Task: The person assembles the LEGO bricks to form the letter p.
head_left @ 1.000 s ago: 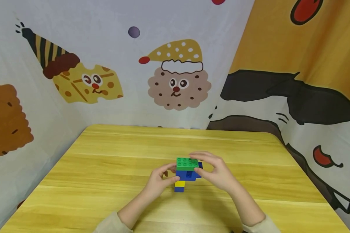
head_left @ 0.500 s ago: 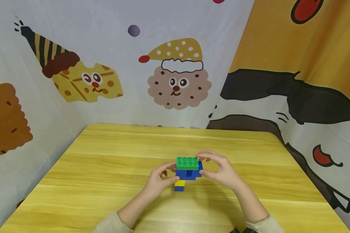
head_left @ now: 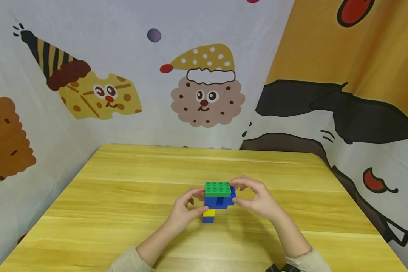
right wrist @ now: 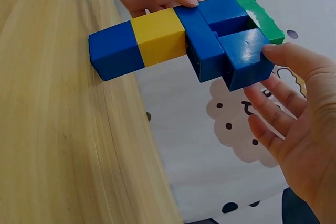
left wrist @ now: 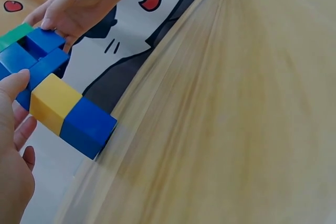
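Observation:
A small structure of toy building blocks stands on the wooden table. Its foot is a blue block (head_left: 208, 219), topped by a yellow block (head_left: 209, 213). Wider blue bricks (head_left: 211, 202) overhang to the right, and a studded green brick (head_left: 217, 189) lies across the top. My left hand (head_left: 183, 210) grips the structure's left side, thumb in front and fingers behind. At the other end, my right hand (head_left: 258, 199) pinches the protruding blue brick (right wrist: 247, 59). In the right wrist view its thumb lies on that brick's corner, close to the green brick, with the other fingers beneath.
The wooden table (head_left: 122, 181) spreads around the blocks. Cartoon-printed cloth (head_left: 122, 37) hangs behind it and along both sides. A dark object (head_left: 282, 268) shows at the bottom edge by the right sleeve.
My right hand has slid right, off the green brick and onto the blue brick at the end. My left hand keeps its grip, and the structure stays in place.

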The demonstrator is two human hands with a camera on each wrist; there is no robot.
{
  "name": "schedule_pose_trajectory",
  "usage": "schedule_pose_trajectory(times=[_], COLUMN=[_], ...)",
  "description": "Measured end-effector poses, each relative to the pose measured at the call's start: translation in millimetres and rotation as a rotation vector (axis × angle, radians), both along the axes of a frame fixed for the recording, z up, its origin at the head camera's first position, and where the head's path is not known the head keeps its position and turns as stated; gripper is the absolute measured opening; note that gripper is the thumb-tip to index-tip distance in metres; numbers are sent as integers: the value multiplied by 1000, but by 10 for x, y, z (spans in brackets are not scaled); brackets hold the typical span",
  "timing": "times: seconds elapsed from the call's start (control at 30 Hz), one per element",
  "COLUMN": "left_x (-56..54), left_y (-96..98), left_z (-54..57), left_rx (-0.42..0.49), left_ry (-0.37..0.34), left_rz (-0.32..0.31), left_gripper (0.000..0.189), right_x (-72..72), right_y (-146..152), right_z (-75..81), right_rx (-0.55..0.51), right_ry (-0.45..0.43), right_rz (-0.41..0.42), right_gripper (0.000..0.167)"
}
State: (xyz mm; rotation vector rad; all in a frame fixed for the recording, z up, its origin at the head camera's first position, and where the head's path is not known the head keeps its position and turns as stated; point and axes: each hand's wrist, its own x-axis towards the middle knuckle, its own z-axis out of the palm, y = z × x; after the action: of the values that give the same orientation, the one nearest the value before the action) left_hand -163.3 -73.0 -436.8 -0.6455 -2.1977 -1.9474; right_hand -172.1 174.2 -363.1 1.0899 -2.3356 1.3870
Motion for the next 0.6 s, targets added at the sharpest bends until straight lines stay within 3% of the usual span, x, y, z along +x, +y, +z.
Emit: schedule_pose_trajectory(times=[0.17, 0.23, 0.4, 0.6], left_x=[-68, -34, 51, 21], left_y=[2, 15, 74, 141], left_z=[-92, -14, 190, 206], left_rx=[19, 25, 32, 47], left_ry=[-3, -26, -61, -102], left_rz=[-3, -4, -3, 4], left_gripper=[43, 45, 46, 47], right_x=[21, -1, -177, -292], right_y=[-23, -17, 77, 128], right_z=[47, 23, -214, -343], right_rx=[-12, -25, -69, -124], right_ry=[-25, -46, -138, -216], right_rz=[-22, -29, -50, -60], right_gripper=[38, 38, 39, 36])
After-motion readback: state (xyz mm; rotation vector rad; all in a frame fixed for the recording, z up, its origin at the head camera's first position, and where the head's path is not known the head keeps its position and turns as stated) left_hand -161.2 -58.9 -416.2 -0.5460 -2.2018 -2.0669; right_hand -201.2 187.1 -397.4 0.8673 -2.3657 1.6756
